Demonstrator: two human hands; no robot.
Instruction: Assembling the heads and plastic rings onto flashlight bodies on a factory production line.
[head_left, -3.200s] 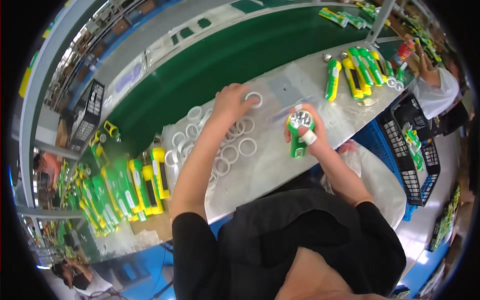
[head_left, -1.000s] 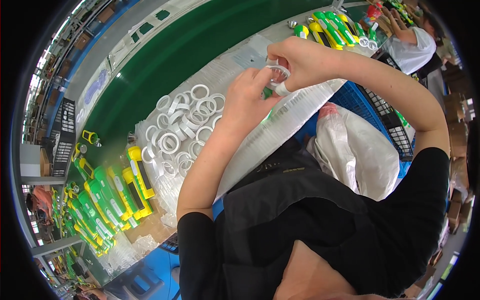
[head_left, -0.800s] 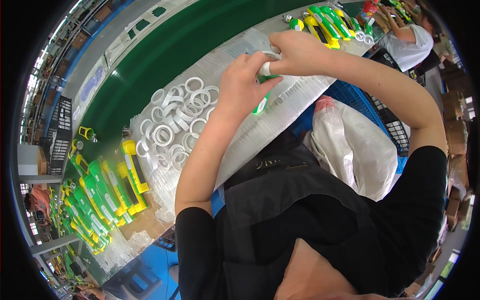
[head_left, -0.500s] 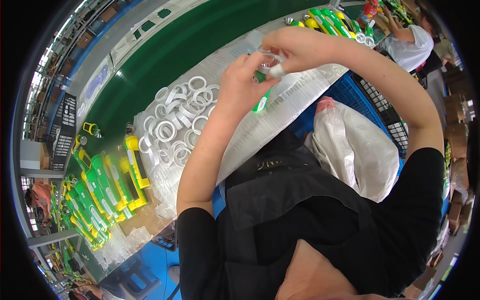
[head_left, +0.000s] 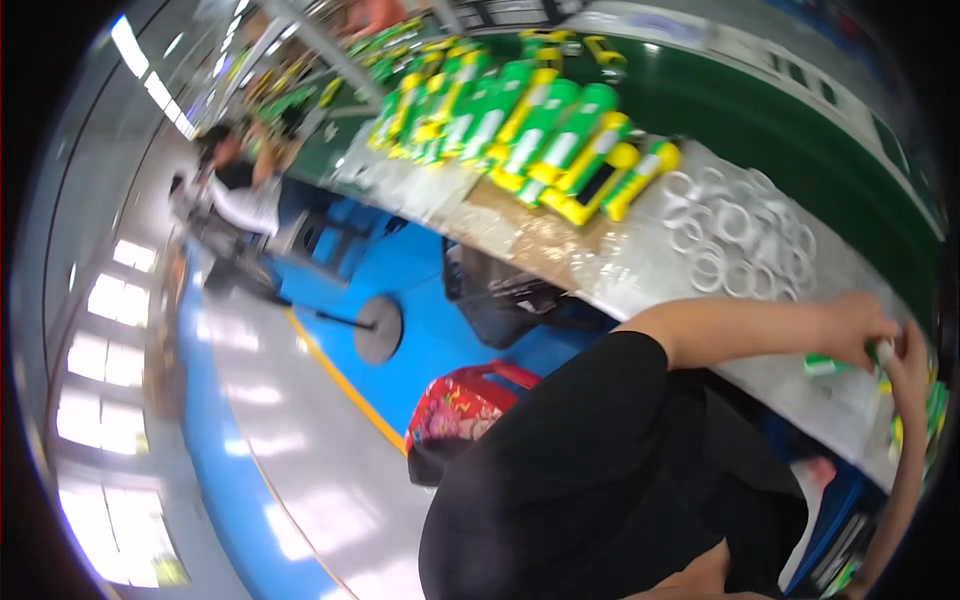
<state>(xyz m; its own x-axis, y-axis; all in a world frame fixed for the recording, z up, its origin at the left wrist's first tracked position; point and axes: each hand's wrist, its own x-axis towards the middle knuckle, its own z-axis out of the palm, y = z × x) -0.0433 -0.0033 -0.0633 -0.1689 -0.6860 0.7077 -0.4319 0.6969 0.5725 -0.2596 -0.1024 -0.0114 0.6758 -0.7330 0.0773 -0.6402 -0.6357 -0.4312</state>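
black top (head_left: 550, 490), short loose left sleeve (head_left: 620, 375), pointed open neckline (head_left: 722, 547), dark apron (head_left: 750, 440) in front

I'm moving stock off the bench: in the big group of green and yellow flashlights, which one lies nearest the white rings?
The flashlight at the group's right end; no other lies between it and the white rings.

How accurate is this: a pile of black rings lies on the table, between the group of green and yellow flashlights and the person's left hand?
Not fully: the rings are white, not black, as the head view shows. They do lie in a pile on the table, between the group of green and yellow flashlights and the person's left hand.
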